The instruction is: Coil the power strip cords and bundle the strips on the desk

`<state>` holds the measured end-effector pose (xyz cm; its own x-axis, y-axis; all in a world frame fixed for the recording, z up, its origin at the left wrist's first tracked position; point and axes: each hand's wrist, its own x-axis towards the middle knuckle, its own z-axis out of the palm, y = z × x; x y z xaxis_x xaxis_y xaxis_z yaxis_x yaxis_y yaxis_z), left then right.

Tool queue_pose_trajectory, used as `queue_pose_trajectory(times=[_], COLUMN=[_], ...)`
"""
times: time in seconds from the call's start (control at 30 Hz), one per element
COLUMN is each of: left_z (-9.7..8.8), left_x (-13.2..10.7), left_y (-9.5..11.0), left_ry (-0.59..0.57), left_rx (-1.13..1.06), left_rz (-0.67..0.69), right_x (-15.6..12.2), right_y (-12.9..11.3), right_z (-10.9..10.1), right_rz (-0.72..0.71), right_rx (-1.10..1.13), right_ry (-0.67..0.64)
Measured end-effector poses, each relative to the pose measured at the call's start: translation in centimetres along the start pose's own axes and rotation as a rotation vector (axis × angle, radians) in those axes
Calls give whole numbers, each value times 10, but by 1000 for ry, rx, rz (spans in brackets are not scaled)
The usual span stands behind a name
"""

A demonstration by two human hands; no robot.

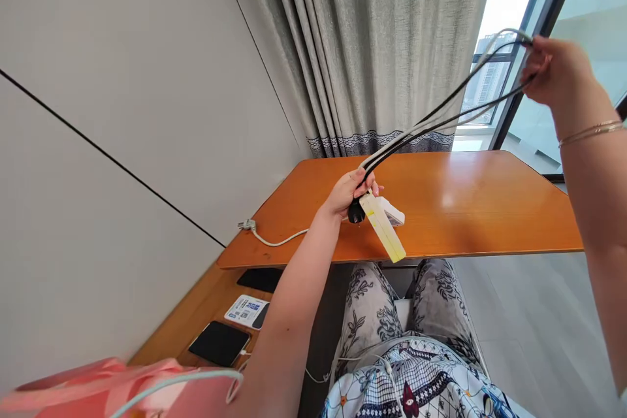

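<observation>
My left hand (349,193) is closed round one end of a bundle of black and white cables (441,114), just above the orange wooden table (460,202). Below that hand hang a black round plug (356,212), a white adapter (393,214) and a pale yellow power strip (384,228). My right hand (556,70) is raised at the upper right, near the window, and grips the other end of the same cables, which stretch taut between both hands.
A white cable with a plug (255,229) lies on the table's left edge. On a lower wooden shelf at the left lie two dark phones (219,343) and a printed card (246,310). A pink bag (122,388) sits bottom left. Grey curtain (372,46) hangs behind the table.
</observation>
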<state>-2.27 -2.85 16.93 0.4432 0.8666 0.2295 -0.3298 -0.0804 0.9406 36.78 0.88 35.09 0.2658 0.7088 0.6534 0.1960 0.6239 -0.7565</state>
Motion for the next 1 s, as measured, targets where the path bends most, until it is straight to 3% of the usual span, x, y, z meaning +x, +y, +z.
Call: queue_pose_trajectory(times=[0.07, 0.1, 0.17, 0.23, 0.33, 0.47, 0.6, 0.67, 0.83, 0.9, 1.0], left_z=[0, 0, 0, 0, 0, -3, -2, 0, 8, 13, 21], left_x=[-7, -10, -14, -14, -8, 3, 8, 10, 15, 17, 20], left_y=[6, 8, 11, 12, 13, 11, 6, 2, -7, -11, -18], left_ry=[27, 41, 78, 137, 248, 336, 355, 352, 312, 282, 202], left_rx=[-40, -67, -146, -244, -368, -443, -483, -497, -332, -167, 67], left_rz=[-18, -22, -22, -23, -62, -129, -170, -193, -220, -205, -168], right_x=[-23, -35, -59, -86, -125, -167, -191, -200, -215, -209, -189], right_y=[27, 41, 66, 90, 118, 135, 131, 126, 96, 74, 31], right_z=[-11, -16, -23, -27, -27, -24, -19, -13, 18, 30, 45], right_rz=[110, 235, 393, 431, 362, 70, -96, -232, -619, -664, -535], right_rx=[-1, -19, -68, -156, -327, -876, -1249, -1366, -1388, -1366, -1275], right_ry=[0, -14, -166, -274, -323, -479, -598, -734, -1097, -1157, -1228])
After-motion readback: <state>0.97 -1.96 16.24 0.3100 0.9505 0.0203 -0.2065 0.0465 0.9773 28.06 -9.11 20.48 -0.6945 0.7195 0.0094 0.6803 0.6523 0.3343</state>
